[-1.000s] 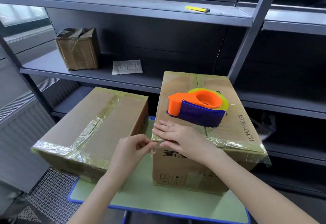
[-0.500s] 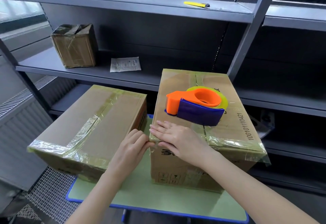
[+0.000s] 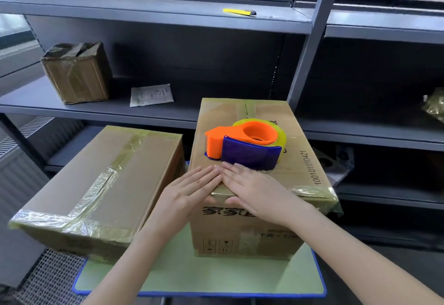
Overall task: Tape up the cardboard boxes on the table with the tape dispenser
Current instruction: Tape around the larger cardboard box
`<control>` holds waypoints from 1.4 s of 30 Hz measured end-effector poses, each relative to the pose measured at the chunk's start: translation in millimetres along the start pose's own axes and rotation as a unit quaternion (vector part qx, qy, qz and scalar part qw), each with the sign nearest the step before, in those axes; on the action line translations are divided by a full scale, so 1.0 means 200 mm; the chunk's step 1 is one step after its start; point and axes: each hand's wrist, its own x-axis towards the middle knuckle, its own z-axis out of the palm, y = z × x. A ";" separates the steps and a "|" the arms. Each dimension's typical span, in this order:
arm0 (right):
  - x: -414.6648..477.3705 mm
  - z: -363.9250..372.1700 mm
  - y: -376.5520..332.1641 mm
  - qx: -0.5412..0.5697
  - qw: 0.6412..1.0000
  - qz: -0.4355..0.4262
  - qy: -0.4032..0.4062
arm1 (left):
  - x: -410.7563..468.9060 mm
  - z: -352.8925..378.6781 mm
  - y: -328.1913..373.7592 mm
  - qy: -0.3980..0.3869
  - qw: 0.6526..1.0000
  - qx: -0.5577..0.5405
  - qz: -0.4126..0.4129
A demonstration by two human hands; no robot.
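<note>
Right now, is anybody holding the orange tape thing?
No, the tape dispenser sits on the box while the left hand and right hand lie flat on its near edge.

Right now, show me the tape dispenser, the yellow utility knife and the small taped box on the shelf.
tape dispenser (image 3: 249,154), head view, on its blue guard.
yellow utility knife (image 3: 236,11), head view, on its yellow body, upper shelf.
small taped box (image 3: 77,74), head view, on its front face, middle shelf.

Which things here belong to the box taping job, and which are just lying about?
Job: tape dispenser, right box under it, left box.
Lying about: small taped box, paper slip, yellow cutter, all on the shelves.
</note>
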 end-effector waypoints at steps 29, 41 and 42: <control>-0.22 0.02 0.17 0.029 0.999 0.019 0.004 | 0.19 0.17 0.17 0.047 0.997 0.057 -0.001; -0.35 0.04 0.27 0.078 0.995 0.047 -0.029 | 0.30 0.25 0.29 0.048 0.998 0.030 0.020; -0.35 0.03 0.27 0.085 0.995 0.045 -0.035 | 0.30 0.25 0.29 0.047 0.998 0.027 0.018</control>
